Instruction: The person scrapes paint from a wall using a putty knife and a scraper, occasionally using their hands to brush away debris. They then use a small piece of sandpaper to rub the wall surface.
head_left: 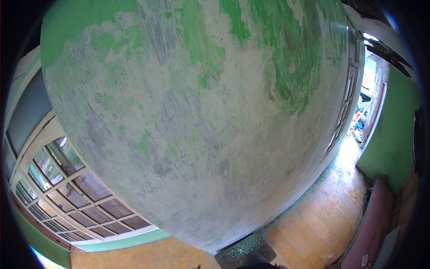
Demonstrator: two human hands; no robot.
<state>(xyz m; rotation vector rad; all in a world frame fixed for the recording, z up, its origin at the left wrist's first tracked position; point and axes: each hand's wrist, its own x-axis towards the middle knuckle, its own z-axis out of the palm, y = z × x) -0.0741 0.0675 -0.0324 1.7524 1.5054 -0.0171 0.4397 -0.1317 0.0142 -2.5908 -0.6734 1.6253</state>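
Note:
A wall (215,121) fills most of the head view. Its green paint is largely gone, with grey and whitish plaster bare over the middle and lower part. Green patches (291,67) stay on the upper part, and streaky scrape marks run across the surface. Neither of my hands shows in the picture. At the bottom edge is a dark rounded shape (256,259), perhaps part of my clothing or leg. It overlaps a dark mat or sheet (228,256) strewn with green paint flakes (251,243) at the foot of the wall.
On the left stands a white-framed window with several glass panes (74,197). An orange tiled floor (313,219) runs along the wall to a bright doorway (363,116) at right. A reddish-brown panel (374,224) leans near the green side wall (389,134).

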